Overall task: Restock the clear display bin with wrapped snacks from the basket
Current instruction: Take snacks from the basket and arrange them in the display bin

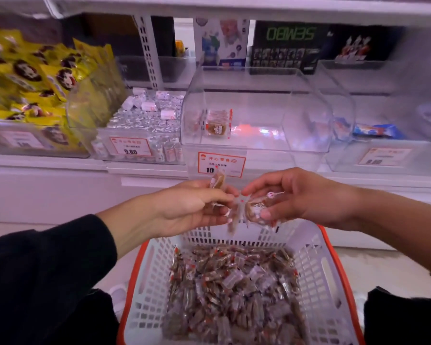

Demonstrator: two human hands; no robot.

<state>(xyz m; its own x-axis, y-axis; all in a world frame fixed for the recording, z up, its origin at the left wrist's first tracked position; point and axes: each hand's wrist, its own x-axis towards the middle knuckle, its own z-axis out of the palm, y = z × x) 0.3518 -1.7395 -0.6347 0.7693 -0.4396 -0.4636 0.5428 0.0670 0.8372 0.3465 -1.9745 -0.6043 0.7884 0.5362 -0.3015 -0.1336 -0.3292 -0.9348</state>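
Basket (144,282) nearest, snacks (234,290) in it. Both hands above its far rim: L hand (192,207) left of R hand (299,197), each w/ a snack. Bin (256,108) behind on shelf, one snack (218,123) inside at left. Tag (222,163) on bin front.

A black box (285,46) reads mirrored "SEMBO"; one price tag (130,146) shows "9.80", another (221,164) "10".
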